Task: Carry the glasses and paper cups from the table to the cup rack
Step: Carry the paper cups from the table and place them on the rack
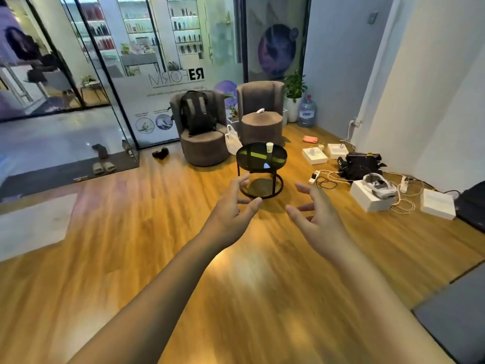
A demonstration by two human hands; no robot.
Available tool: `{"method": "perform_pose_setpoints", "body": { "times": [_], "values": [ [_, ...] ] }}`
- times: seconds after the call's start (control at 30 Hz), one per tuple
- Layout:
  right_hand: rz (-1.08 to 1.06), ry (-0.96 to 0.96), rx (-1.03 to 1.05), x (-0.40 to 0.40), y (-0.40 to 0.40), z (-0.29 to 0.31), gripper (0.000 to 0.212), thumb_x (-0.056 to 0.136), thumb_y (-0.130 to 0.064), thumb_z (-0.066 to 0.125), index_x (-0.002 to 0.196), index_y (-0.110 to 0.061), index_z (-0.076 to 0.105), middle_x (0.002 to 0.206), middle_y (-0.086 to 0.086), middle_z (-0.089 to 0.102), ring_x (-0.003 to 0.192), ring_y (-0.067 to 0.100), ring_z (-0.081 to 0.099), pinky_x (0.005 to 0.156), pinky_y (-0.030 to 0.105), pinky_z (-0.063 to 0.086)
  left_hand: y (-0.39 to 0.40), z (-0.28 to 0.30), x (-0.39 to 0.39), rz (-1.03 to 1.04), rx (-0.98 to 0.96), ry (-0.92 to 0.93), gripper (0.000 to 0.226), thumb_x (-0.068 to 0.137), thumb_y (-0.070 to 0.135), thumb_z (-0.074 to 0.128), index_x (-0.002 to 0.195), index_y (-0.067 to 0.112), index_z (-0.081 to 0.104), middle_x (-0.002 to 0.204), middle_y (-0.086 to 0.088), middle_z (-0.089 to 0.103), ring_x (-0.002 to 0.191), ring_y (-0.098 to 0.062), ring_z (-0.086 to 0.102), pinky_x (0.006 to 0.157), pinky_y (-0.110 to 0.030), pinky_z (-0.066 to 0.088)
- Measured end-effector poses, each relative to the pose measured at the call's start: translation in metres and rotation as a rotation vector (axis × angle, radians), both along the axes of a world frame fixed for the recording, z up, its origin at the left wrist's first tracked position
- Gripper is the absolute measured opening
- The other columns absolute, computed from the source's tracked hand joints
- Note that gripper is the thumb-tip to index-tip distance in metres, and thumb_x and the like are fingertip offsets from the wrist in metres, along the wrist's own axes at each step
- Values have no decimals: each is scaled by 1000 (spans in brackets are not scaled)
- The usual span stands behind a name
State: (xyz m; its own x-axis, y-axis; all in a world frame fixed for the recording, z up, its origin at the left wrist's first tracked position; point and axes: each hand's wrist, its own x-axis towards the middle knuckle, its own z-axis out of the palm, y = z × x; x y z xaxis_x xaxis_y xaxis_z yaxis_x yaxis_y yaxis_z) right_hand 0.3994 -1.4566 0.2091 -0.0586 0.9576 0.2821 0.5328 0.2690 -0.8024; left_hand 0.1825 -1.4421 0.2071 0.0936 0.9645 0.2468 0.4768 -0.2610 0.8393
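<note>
A small round table (246, 164) with a dark glass top and black metal frame stands on the wooden floor ahead of me. One white paper cup (269, 147) stands upright near its far edge. No glasses are plainly visible on it. Both my arms reach forward above the floor, short of the table. My left hand (233, 206) is empty, fingers spread and loosely bent. My right hand (315, 211) is empty too, palm turned inward with relaxed fingers. No cup rack is in view.
Two brown armchairs (261, 119) stand behind the table, one holding a black backpack (198, 114). White boxes (372, 195), cables and a black bag lie on the floor at right. A glass wall and door run along the left. A water bottle (307, 111) stands in the corner.
</note>
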Motion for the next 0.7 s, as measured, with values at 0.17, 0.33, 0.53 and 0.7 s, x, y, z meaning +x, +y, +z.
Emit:
{"method": "perform_pose_setpoints", "body": {
  "times": [0.17, 0.33, 0.53, 0.7],
  "values": [
    [-6, 18, -24, -23, 109, 5, 54, 94, -39, 65, 143, -37, 41, 146, -11, 45, 106, 6, 57, 74, 19, 50, 96, -16, -17, 8, -37, -58, 55, 100, 48, 59, 143, 57, 27, 142, 25, 39, 106, 23, 52, 72, -1, 45],
    [-10, 47, -62, -49, 208, -7, 52, 95, -39, 64, 142, -35, 44, 142, -12, 48, 102, 2, 58, 71, 19, 49, 203, -24, -50, 30, -44, -82, 56, 100, 45, 61, 148, 46, 32, 143, 22, 42, 106, 19, 54, 72, -6, 48],
    [-25, 121, -91, -91, 346, -22, 49, 96, -37, 63, 142, -34, 45, 137, -14, 50, 99, 4, 61, 76, 27, 57, 358, -36, -86, -3, -38, -102, 52, 99, 44, 63, 145, 41, 39, 132, 33, 45, 105, 16, 57, 72, -11, 46],
    [-76, 150, -107, -112, 455, -17, 47, 95, -40, 64, 138, -38, 46, 136, -16, 50, 95, 0, 62, 73, 24, 56, 488, -31, -106, -82, -69, -59, 52, 96, 45, 62, 143, 39, 40, 138, 24, 46, 105, 16, 57, 68, -5, 49]
  ]
}}
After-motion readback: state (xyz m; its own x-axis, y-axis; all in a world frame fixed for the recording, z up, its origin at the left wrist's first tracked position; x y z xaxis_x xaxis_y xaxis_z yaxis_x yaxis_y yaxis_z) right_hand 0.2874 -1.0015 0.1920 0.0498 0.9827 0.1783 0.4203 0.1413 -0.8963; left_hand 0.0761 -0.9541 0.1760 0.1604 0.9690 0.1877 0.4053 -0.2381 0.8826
